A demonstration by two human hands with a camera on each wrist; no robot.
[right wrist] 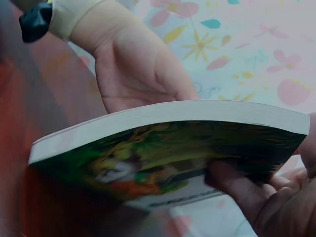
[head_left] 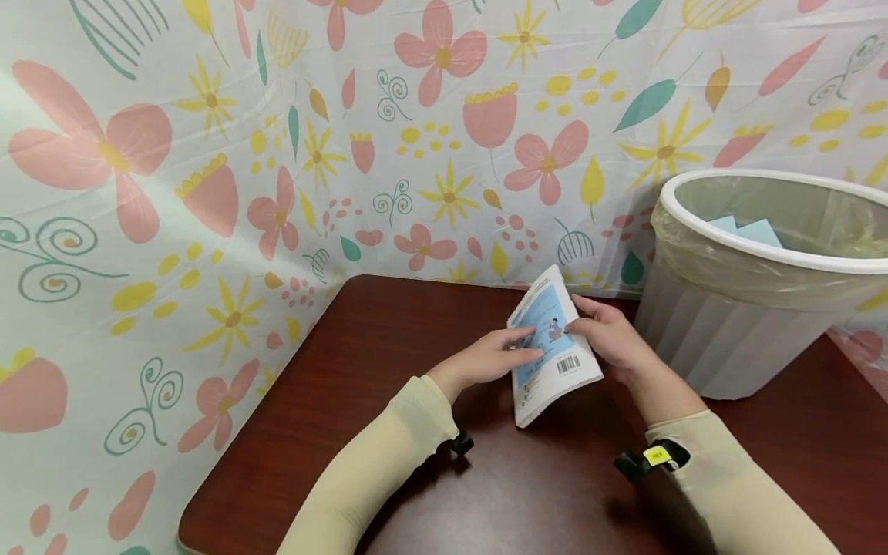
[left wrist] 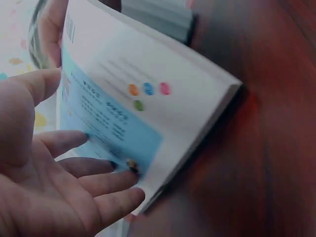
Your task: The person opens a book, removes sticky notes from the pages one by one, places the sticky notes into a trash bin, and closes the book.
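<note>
A thin paperback book (head_left: 551, 304) is held tilted over the table, its white and blue back cover with a barcode turned up toward the head view. At its right edge my right hand (head_left: 613, 339) pinches it, thumb on the back cover and fingers behind. Fingers of my left hand (head_left: 492, 356) lie spread along the left part of the back cover. The left wrist view has these fingers fairly straight against the book (left wrist: 148, 59). From the right wrist side, the page edge of the book (right wrist: 173, 111) and its dark green, colourful front cover show.
A grey ribbed waste bin (head_left: 721, 331) with a plastic liner and white rim stands on the right, light blue pieces (head_left: 759, 231) inside. A dark red-brown table (head_left: 305, 393) lies below. Floral cloth (head_left: 277, 154) hangs behind and at left.
</note>
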